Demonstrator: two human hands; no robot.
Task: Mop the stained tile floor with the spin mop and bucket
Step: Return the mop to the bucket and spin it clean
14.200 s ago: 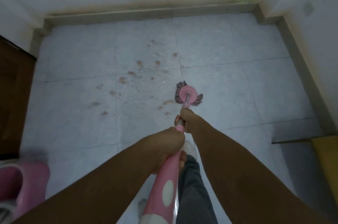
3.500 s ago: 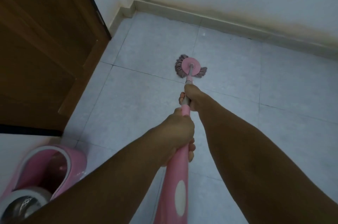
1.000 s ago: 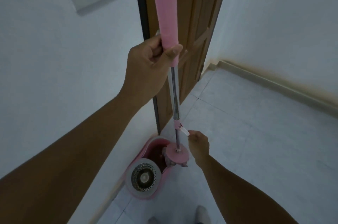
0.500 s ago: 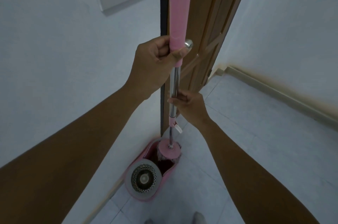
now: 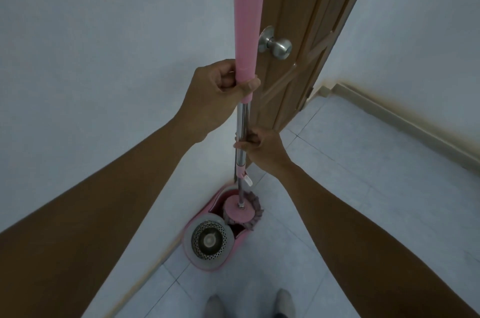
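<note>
The spin mop stands upright in front of me. Its pink handle [image 5: 248,19] runs up out of the frame, and a metal shaft continues below it. My left hand [image 5: 220,92] is closed around the lower end of the pink grip. Lower down, my right hand [image 5: 262,146] grips the metal shaft just above the pink lock clip [image 5: 244,175]. The mop head [image 5: 240,211], a pink disc with purple-grey strands, sits in the water side of the pink bucket [image 5: 207,263]. The bucket's metal spinner basket [image 5: 209,239] lies nearer to me.
A brown wooden door [image 5: 306,32] with a round metal knob [image 5: 276,46] stands right behind the mop. A white wall [image 5: 91,71] is on the left, with the bucket against its base. Pale tile floor [image 5: 363,201] spreads to the right up to a skirting board. My feet [image 5: 249,304] show at the bottom.
The view has tilted down a little and the door knob is now in full sight. The mop head has sunk slightly further into the bucket. Both hands keep their grip.
</note>
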